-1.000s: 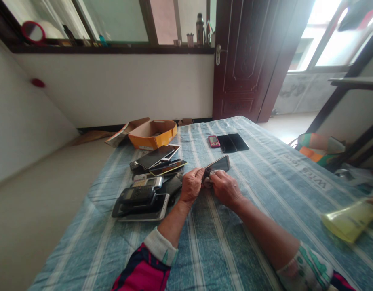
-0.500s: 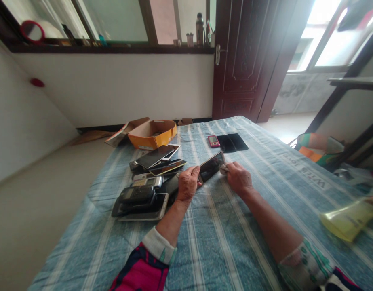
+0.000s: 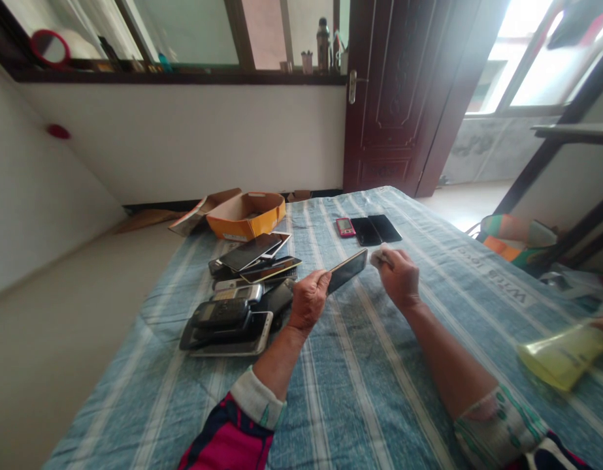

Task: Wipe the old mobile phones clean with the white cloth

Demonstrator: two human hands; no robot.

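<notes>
My left hand (image 3: 308,301) is clamping a slim dark phone (image 3: 349,271) by its lower-left end, and the phone is slanting up and rightward between my hands, over the striped bedcover (image 3: 340,405). My right hand (image 3: 398,277) is staying apart from the left, its fingertips pinching a pale wad (image 3: 379,256) just beside the phone's free end; whether wad and phone are touching, I am not able to tell.

Handling, as judged: I am expecting a light, rigid slab, slippery across its glass and liable to crack if dropped. The long edges are offering the surest hold, with thumb and fingers opposed and little pressure falling on the screen; the wad is probably soft and yielding.

Obscured: my left fingers are covering the phone's lower end, and its back is facing away from me. My right fingers are hiding much of the wad, leaving its material uncertain. In the heap of phones (image 3: 225,314), upper pieces are masking lower ones, and a blurred yellow object (image 3: 558,359) is lying near the right edge, its outer end indistinct.
</notes>
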